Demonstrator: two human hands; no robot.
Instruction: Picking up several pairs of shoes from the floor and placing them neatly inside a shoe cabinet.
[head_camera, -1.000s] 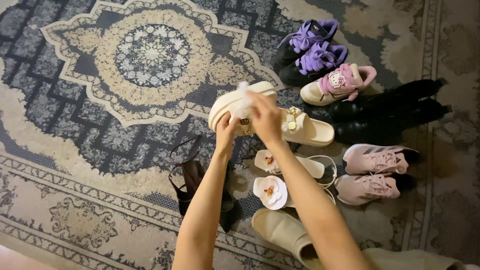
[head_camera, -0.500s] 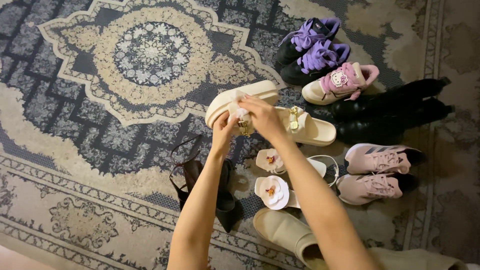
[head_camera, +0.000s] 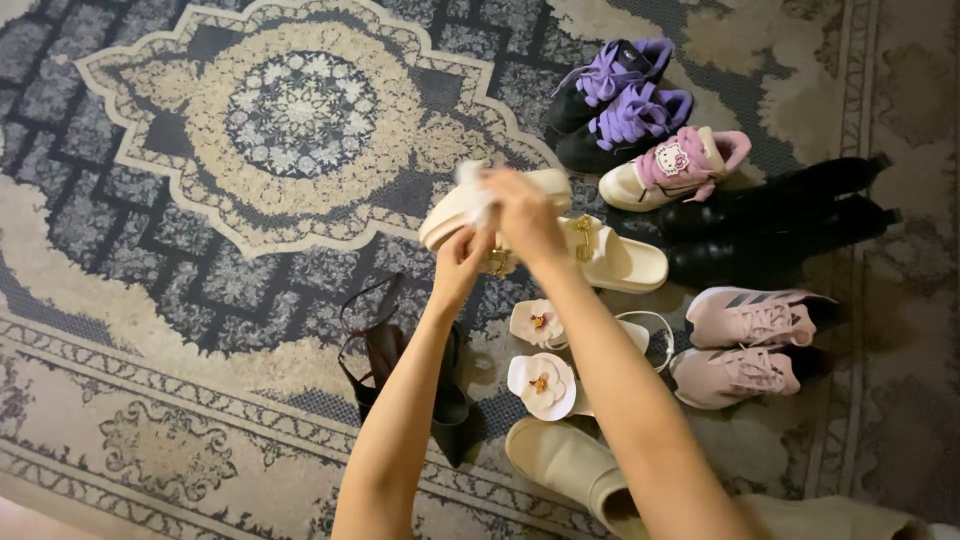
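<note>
While the left hand (head_camera: 458, 268) grips the raised cream platform slide (head_camera: 470, 205), the right hand (head_camera: 522, 215) presses a white wipe (head_camera: 472, 190) to it. Its mate (head_camera: 625, 262) lies on the rug (head_camera: 200, 250).

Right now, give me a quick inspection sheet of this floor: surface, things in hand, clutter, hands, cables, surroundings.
Surface: patterned carpet, grey and beige.
Things in hand: cream platform sandal held tilted; white cloth pressed on it; matching cream sandal lies beside.
Clutter: purple-laced sneakers, pink-tongued shoe, black boots, pink trainers, flower sandals, dark heels, beige slipper.
Hands: left hand grips the sandal; right hand holds the cloth.
Cables: nothing seen.
Surroundings: nothing seen.
</note>
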